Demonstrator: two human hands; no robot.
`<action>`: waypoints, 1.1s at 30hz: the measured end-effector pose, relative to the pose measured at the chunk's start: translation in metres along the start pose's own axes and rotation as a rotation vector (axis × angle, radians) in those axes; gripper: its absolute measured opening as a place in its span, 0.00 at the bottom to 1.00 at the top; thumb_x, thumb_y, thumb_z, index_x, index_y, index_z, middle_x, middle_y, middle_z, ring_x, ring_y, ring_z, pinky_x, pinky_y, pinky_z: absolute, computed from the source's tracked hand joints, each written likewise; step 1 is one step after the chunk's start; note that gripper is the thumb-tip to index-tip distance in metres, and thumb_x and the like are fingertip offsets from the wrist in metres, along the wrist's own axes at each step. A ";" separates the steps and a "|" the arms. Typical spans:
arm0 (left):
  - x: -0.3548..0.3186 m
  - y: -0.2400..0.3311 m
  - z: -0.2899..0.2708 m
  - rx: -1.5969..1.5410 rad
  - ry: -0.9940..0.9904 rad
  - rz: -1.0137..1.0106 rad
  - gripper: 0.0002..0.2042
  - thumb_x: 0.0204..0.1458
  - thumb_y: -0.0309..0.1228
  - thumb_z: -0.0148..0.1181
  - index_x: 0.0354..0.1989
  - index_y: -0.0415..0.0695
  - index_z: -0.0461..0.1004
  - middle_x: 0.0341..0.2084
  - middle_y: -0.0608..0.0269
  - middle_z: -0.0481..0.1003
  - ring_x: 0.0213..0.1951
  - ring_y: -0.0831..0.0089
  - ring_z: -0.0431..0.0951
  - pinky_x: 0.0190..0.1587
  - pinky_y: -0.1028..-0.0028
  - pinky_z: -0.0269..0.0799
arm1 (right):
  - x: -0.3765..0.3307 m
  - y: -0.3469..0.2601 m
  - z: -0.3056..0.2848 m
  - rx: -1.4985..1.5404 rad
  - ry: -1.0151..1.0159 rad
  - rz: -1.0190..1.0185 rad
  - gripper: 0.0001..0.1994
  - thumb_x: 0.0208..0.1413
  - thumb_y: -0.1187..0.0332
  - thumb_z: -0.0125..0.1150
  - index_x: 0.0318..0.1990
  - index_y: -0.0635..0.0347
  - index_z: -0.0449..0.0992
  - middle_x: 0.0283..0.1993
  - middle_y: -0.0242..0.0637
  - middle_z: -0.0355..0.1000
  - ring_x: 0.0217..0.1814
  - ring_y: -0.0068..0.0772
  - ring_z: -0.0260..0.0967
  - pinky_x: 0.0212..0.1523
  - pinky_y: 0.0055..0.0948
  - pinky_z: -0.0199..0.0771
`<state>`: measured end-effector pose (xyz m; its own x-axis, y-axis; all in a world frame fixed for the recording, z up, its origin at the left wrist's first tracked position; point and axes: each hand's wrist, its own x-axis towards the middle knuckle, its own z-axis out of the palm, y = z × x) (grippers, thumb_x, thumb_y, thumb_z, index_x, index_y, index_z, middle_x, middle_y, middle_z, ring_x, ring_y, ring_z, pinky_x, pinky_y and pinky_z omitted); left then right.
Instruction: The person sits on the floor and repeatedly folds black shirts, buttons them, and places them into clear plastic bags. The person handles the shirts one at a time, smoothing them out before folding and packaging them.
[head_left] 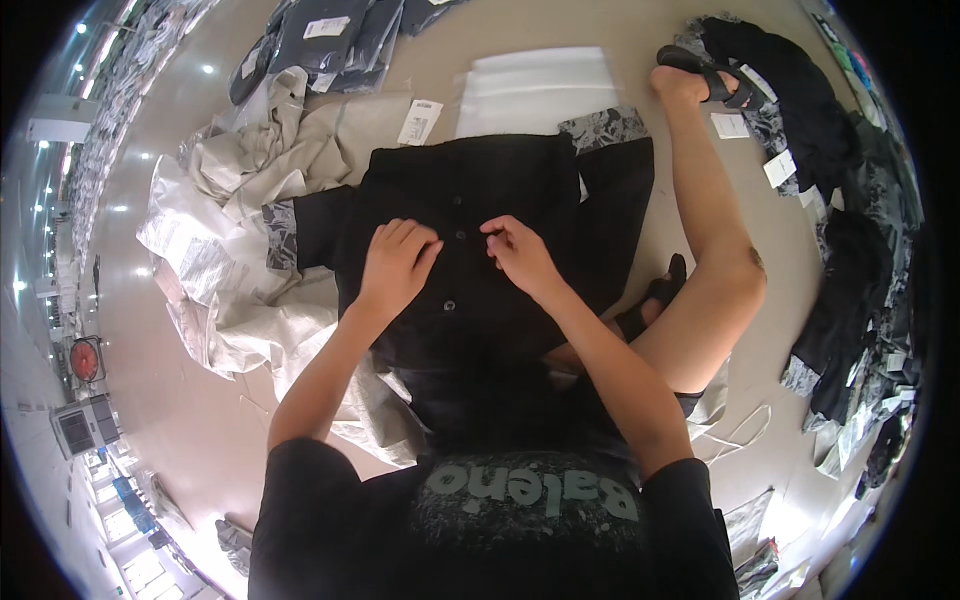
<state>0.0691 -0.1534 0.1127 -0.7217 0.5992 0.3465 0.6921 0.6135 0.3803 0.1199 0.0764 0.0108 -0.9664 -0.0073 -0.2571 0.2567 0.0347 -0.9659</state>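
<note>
1. The left hand (395, 262) lies on the black short-sleeved shirt with patterned grey cuffs (470, 190), its fingers bent together and pressing the cloth beside the button line.
2. The right hand (518, 255) pinches the shirt front with fingertips closed on the fabric, near a small dark button (460, 236).
3. The shirt is spread flat on the floor in front of the person, over a crumpled pale woven sack (220, 270).
4. Above it lies a white folded plastic bag (535, 90).
5. To the right, a pile of dark clothes with paper tags (850, 260) lies along the floor.
</note>
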 end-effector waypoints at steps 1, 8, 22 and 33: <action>-0.019 0.004 -0.022 0.005 -0.037 0.081 0.12 0.52 0.35 0.74 0.35 0.44 0.77 0.30 0.62 0.75 0.36 0.58 0.76 0.44 0.59 0.69 | -0.023 -0.021 -0.002 -0.104 -0.073 -0.123 0.12 0.66 0.70 0.64 0.55 0.57 0.80 0.38 0.37 0.80 0.35 0.28 0.79 0.37 0.32 0.80; -0.116 0.047 -0.087 0.068 -0.472 0.192 0.20 0.43 0.44 0.79 0.36 0.45 0.78 0.38 0.57 0.71 0.46 0.56 0.74 0.50 0.59 0.69 | -0.153 -0.066 -0.016 -1.013 -0.578 -0.457 0.15 0.56 0.62 0.74 0.49 0.53 0.80 0.34 0.35 0.75 0.35 0.38 0.78 0.37 0.37 0.78; -0.080 0.025 -0.062 -0.047 0.395 -0.521 0.07 0.58 0.21 0.67 0.44 0.36 0.78 0.39 0.45 0.79 0.39 0.47 0.80 0.43 0.58 0.76 | -0.080 -0.083 -0.068 -0.682 0.123 -0.318 0.16 0.59 0.70 0.72 0.54 0.60 0.81 0.45 0.50 0.81 0.49 0.58 0.80 0.46 0.45 0.80; 0.046 -0.040 -0.150 0.380 0.754 -0.363 0.08 0.72 0.34 0.57 0.44 0.43 0.77 0.34 0.40 0.81 0.37 0.39 0.83 0.36 0.52 0.76 | -0.011 -0.271 -0.125 -0.720 0.348 -0.758 0.19 0.73 0.54 0.62 0.56 0.63 0.80 0.39 0.49 0.82 0.43 0.46 0.83 0.48 0.36 0.79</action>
<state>0.0057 -0.2278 0.2418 -0.6223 -0.0751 0.7792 0.2837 0.9061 0.3139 0.0593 0.1925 0.2790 -0.8501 0.0055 0.5265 -0.3643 0.7158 -0.5958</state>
